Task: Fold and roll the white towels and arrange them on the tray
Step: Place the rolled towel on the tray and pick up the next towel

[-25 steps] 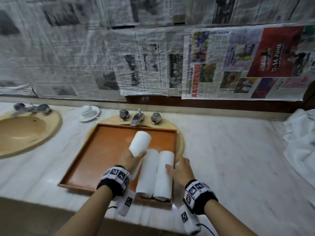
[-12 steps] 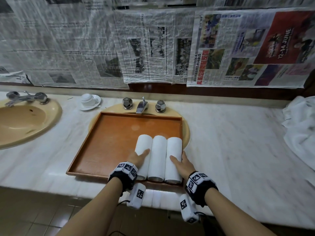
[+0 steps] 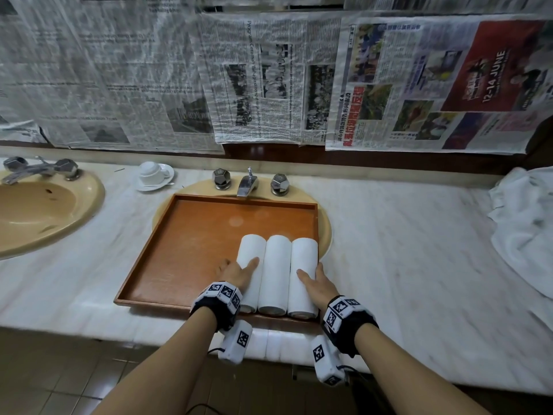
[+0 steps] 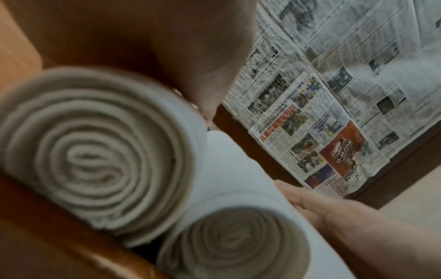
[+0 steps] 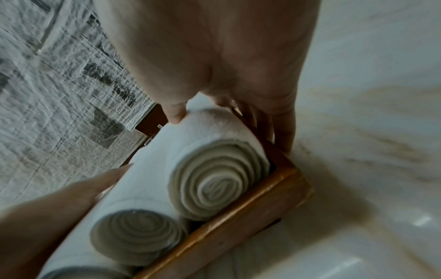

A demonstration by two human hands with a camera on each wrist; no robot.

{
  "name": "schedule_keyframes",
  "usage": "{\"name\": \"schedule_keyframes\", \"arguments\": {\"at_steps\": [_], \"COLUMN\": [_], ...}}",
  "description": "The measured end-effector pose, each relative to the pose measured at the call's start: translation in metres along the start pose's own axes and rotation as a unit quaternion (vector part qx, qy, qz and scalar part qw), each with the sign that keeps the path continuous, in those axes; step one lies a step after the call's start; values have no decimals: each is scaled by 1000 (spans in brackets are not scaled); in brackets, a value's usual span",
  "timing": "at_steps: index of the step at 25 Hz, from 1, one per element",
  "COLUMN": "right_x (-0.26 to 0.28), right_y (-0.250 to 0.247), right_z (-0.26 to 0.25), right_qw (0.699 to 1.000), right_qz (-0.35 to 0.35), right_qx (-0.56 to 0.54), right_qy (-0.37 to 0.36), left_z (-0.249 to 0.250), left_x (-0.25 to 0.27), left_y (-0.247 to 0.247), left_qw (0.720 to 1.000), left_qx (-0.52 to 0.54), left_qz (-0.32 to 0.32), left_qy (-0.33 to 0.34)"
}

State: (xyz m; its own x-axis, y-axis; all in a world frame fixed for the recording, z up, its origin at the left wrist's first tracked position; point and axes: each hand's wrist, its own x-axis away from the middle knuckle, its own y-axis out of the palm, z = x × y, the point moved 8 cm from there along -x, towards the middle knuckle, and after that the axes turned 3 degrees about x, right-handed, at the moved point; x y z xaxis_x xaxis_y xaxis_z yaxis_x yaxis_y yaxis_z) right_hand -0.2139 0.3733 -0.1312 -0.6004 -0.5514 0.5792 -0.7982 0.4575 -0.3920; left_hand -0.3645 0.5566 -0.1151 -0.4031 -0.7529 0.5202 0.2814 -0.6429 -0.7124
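Note:
Three rolled white towels lie side by side in the front right corner of the brown wooden tray: the left roll, the middle roll and the right roll. My left hand rests against the left roll, thumb on top and fingers straight along its outer side. Against the right roll lies my right hand, its thumb on top and its fingers down by the tray's wall. The wrist views show the spiral ends of the left roll and the right roll at the tray's front rim.
The tray sits over a basin with a tap behind it. A loose heap of white towels lies far right on the marble counter. A cup on a saucer and a second basin are at the left.
A second ago my left hand held the third roll tilted above the tray. That roll now lies flat beside the other two, and both hands press in from the sides.

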Motion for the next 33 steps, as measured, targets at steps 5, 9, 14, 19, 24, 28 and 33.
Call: {"name": "schedule_keyframes", "arguments": {"at_steps": [5,9,14,19,24,28,33], "right_x": [0,-1,15,55,105,165,219], "right_y": [-1,-12,-96,-242,-415,-521,-575], "right_z": [-2,-14,-61,-29,118,256,374], "right_qw": [1000,997,991,982,958,882,829], "right_qz": [-6,-6,62,144,282,426,448], "right_qx": [14,72,88,38,25,171,170], "right_qy": [-2,-3,-77,-120,-42,107,288], "left_z": [-5,11,117,276,438,520,571], "left_x": [0,20,65,99,192,265,333], "left_y": [-2,-27,-44,59,235,371,484], "left_qw": [1000,991,962,955,917,864,801], "left_qx": [3,79,159,157,58,-40,-141], "left_qz": [-3,107,189,70,-57,-132,-181], "left_qy": [-16,-26,114,242,390,484,553]}}
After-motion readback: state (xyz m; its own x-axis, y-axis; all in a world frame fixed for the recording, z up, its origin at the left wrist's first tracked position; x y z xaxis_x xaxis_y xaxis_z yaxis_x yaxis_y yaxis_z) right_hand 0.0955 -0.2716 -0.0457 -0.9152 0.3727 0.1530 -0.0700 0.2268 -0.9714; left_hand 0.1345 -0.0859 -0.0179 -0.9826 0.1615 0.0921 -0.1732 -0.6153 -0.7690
